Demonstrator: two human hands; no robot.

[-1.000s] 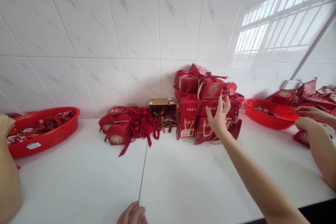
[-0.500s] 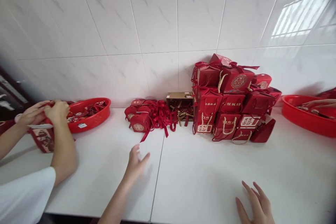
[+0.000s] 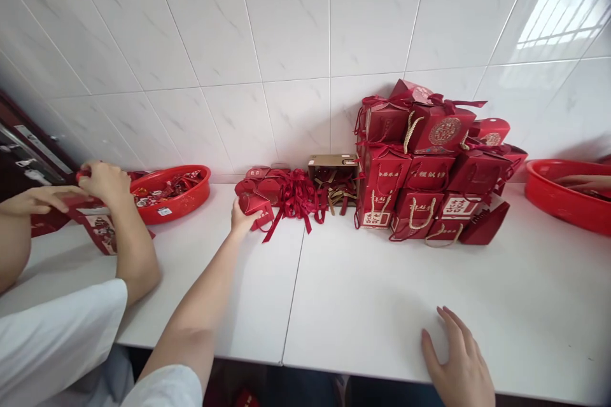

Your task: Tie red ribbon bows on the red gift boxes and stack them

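My left hand [image 3: 242,219] reaches forward and grips a small red gift box [image 3: 256,208] at the front of a cluster near the wall. More small red boxes [image 3: 267,176] stand just behind it. A bunch of dark red ribbons [image 3: 300,198] lies to the right of the gripped box. Above the front edge of the table, my right hand [image 3: 457,359] is held with its fingers stretched, holding nothing. Farther back from it rises a pile of red gift boxes [image 3: 432,168] with rope handles and ribbons.
At left a co-worker's hands [image 3: 102,187] handle a red box [image 3: 102,229] beside a red basket [image 3: 191,200] of small packets. A cardboard box [image 3: 334,162] of ribbons stands against the tiled wall. Another red basket [image 3: 563,206] sits at right, with someone's hand [image 3: 587,182] in it.
My left hand has moved forward from the bare tabletop and taken hold of a small red box. My right hand stays open near the front edge. The co-worker's box is tilted more.
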